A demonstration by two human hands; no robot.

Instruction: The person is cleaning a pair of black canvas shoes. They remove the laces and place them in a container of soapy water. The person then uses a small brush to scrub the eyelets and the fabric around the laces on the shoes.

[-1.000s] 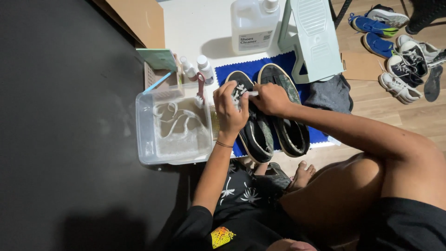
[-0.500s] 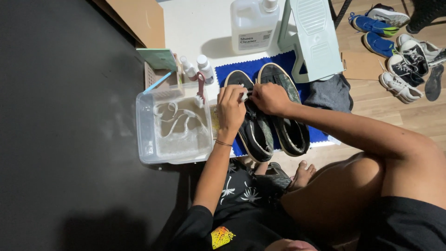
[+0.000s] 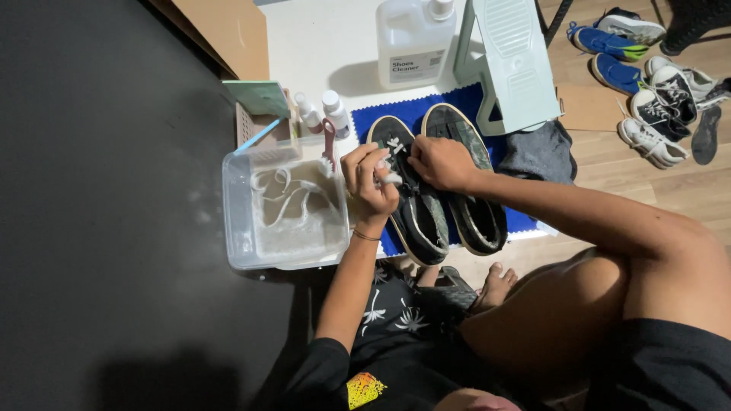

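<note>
Here, the work area is a blue cloth spread on a white surface. Several items crowd it. A clear plastic tub stands just left of the cloth and holds cloudy water with a white lace coiled in it. A red-handled brush leans at the tub's far rim, with two small white bottles beside it. A large translucent jug and a pale green plastic stand occupy the far edge of the cloth. A dark grey cloth lies to the right. Loose sneakers sit well apart on the wooden floor.

Two dark low shoes lie side by side on the blue cloth. The left shoe is the one in hand; the right shoe touches it along one side. Both long axes run from the near edge of the cloth toward the jug, tilted slightly left — toes far, heels near.

The left hand is over the lacing area of the left shoe, fingers pinched together on a white lace end. The right hand rests on the same shoe's tongue area, fingers curled down and pressed against it — whether it grips a lace cannot be told. Both forearms cross above the shoes and hide part of the uppers.
</note>
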